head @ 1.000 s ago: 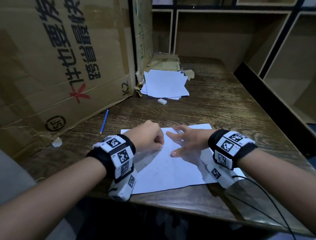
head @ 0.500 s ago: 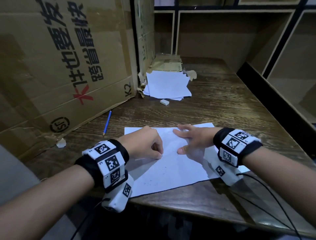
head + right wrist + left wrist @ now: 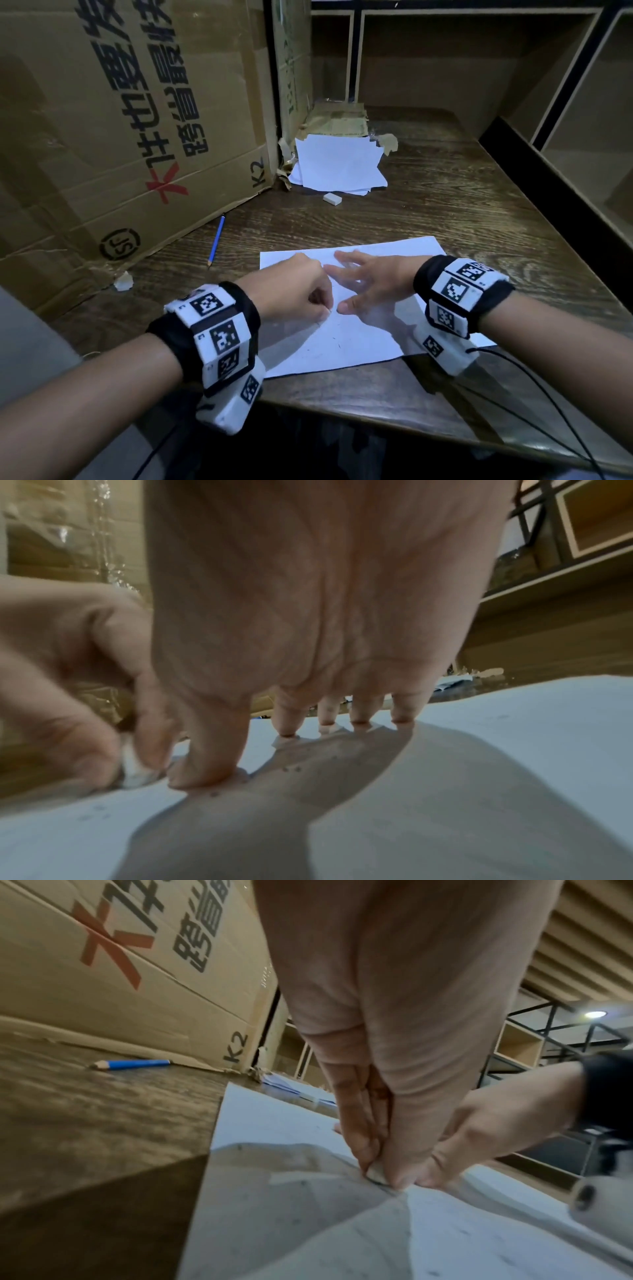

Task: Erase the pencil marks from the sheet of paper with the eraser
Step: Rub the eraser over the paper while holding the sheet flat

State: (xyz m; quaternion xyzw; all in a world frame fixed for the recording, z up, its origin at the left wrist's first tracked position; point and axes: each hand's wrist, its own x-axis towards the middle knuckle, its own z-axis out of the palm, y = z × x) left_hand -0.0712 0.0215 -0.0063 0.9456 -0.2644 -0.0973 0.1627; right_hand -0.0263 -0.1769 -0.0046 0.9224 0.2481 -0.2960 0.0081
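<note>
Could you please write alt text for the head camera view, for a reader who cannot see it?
A person's left hand pinches a small white eraser against a sheet of paper on a dark wooden desk, while the right hand presses the sheet flat with spread fingers. Beyond lie a blue pencil, a second eraser, a paper stack and a cardboard box.

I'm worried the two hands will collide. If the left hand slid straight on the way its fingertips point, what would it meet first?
Most likely the right hand's thumb: the left hand, pinching the eraser against the sheet, points at it from close by. Whether they already touch is unclear.
</note>
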